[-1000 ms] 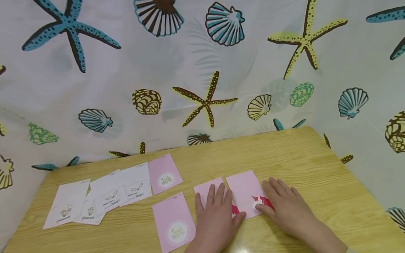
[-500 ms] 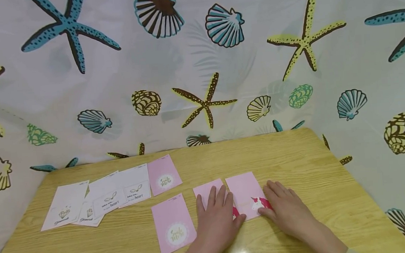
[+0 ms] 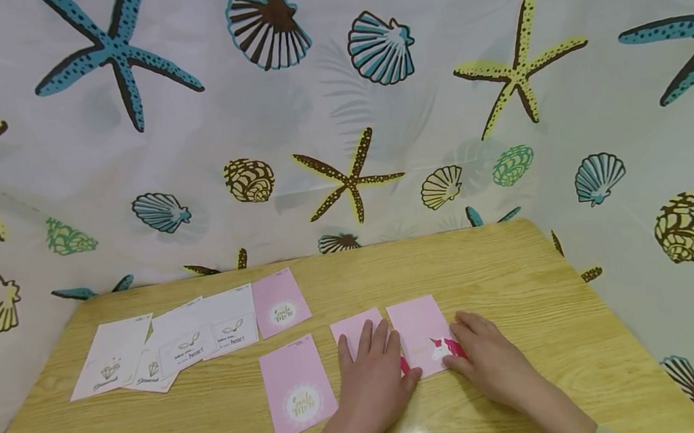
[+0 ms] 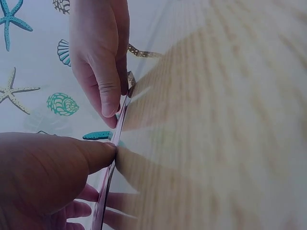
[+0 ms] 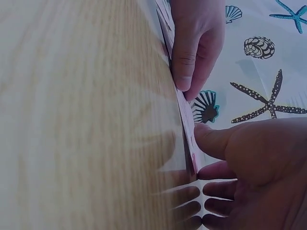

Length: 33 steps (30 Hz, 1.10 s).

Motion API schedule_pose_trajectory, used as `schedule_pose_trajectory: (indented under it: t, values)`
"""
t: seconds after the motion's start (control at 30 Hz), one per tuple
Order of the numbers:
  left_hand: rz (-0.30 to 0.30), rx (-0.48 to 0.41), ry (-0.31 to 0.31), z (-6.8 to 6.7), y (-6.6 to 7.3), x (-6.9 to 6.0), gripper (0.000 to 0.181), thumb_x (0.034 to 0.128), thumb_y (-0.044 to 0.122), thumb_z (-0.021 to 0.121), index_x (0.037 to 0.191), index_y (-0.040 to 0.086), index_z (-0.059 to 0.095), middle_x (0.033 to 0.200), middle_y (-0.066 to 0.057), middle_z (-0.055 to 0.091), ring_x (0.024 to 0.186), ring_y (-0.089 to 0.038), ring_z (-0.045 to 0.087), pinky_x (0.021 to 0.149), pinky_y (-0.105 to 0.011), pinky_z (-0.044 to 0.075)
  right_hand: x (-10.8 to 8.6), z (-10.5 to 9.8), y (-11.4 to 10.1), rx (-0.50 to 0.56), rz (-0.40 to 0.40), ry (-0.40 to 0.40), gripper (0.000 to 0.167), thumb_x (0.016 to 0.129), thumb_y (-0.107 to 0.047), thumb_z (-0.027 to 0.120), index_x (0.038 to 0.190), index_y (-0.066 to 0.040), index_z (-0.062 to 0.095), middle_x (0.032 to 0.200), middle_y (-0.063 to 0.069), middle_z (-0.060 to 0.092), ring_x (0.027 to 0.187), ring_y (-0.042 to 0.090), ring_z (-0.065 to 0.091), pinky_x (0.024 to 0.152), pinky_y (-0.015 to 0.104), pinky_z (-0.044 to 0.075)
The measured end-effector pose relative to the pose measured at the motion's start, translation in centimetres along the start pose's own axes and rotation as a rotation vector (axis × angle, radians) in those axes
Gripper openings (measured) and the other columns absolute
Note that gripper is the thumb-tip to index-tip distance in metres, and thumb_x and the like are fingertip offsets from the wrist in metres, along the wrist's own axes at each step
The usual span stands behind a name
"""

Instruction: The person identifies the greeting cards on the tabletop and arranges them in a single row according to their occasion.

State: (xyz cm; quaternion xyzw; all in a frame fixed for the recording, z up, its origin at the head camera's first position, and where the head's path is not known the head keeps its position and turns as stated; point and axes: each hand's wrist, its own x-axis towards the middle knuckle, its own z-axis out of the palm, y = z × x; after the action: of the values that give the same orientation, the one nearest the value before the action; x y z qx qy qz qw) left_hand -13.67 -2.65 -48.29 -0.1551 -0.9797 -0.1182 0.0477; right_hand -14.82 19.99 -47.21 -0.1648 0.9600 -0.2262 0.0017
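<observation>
Two pink cards, side by side on wood-grain table (image 3: 448, 256), both under or against the hands.

Item 1: half-covered card (image 3: 352, 323), L of pair; upper part & bit of red print visible. L. hand (image 3: 372, 381) lies over it, fingers fairly straight, slightly spread, thumb out sideways at gap betw. the pair; nothing gripped. Spread prob. keeps card flat & in line w/ neighbour.

Item 2: unicorn card (image 3: 413, 323), R of pair, print at lower R. R. hand (image 3: 493, 361) at its R edge: fingers extended, close tog., thumb laid on print; no grip visible. Prob. set so to steady that edge.

Item 3: pink "Smile More" cards, qty 2. Far card (image 3: 275, 293) just beside white row; near card (image 3: 292, 370) just beside L. wrist, contact unclear.

Item 4: white cards (image 3: 174, 316), far L, overlapping, exact count unclear; diamond & "heart" prints. Like prints lie tog., so arrangement looks deliberate, by design.

Item 5: shell-&-starfish cloth (image 3: 290, 119), hung behind table.
</observation>
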Motion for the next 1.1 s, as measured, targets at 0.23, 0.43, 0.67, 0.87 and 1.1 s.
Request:
schedule_pose_trajectory:
  t: [0.23, 0.43, 0.67, 0.87, 1.1]
  values:
    - [0.005, -0.002, 0.015, 0.1, 0.0, 0.1, 0.070, 0.1015, 0.053, 0.076, 0.150, 0.003, 0.065, 0.167, -0.017, 0.050, 0.158, -0.042, 0.039, 0.122, -0.077, 0.024, 0.3, -0.1, -0.4, -0.022, 0.016, 0.045, 0.048, 0.100, -0.024, 0.084, 0.137, 0.004, 0.071, 0.145, 0.026, 0.062, 0.135, 0.048, 0.057, 0.113, 0.062, 0.047]
    - [0.016, 0.001, 0.038, 0.7, -0.2, 0.2, 0.069, 0.1007, 0.052, 0.077, 0.149, 0.003, 0.066, 0.163, -0.018, 0.053, 0.155, -0.043, 0.043, 0.121, -0.077, 0.026, 0.7, -0.3, -0.4, -0.013, 0.045, 0.050, 0.043, 0.100, -0.024, 0.082, 0.133, 0.002, 0.074, 0.137, 0.022, 0.064, 0.126, 0.045, 0.060, 0.108, 0.061, 0.049]
    - [0.027, 0.009, 0.060, 0.8, -0.2, 0.2, 0.069, 0.1010, 0.054, 0.077, 0.147, 0.003, 0.067, 0.161, -0.019, 0.055, 0.154, -0.043, 0.045, 0.120, -0.077, 0.028, 1.0, -0.9, -0.6, 0.096, 0.092, 0.001, 0.044, 0.103, -0.024, 0.079, 0.136, 0.004, 0.073, 0.141, 0.023, 0.062, 0.132, 0.045, 0.057, 0.112, 0.060, 0.048]
    - [0.019, 0.011, 0.047, 0.3, 0.0, 0.2, 0.069, 0.1018, 0.053, 0.076, 0.148, 0.003, 0.066, 0.162, -0.018, 0.054, 0.155, -0.041, 0.044, 0.121, -0.076, 0.027, 1.6, -1.7, -0.8, 0.316, 0.149, -0.061, 0.051, 0.105, -0.023, 0.077, 0.145, 0.006, 0.066, 0.146, 0.027, 0.058, 0.130, 0.043, 0.061, 0.111, 0.062, 0.050]
    - [0.007, 0.018, 0.032, 0.3, 0.1, 0.3, 0.071, 0.1005, 0.054, 0.077, 0.149, 0.003, 0.065, 0.162, -0.018, 0.054, 0.155, -0.040, 0.044, 0.122, -0.075, 0.026, 1.7, -2.2, -0.8, 0.452, 0.215, -0.075, 0.053, 0.107, -0.019, 0.073, 0.152, 0.007, 0.060, 0.155, 0.030, 0.051, 0.137, 0.046, 0.059, 0.115, 0.063, 0.046]
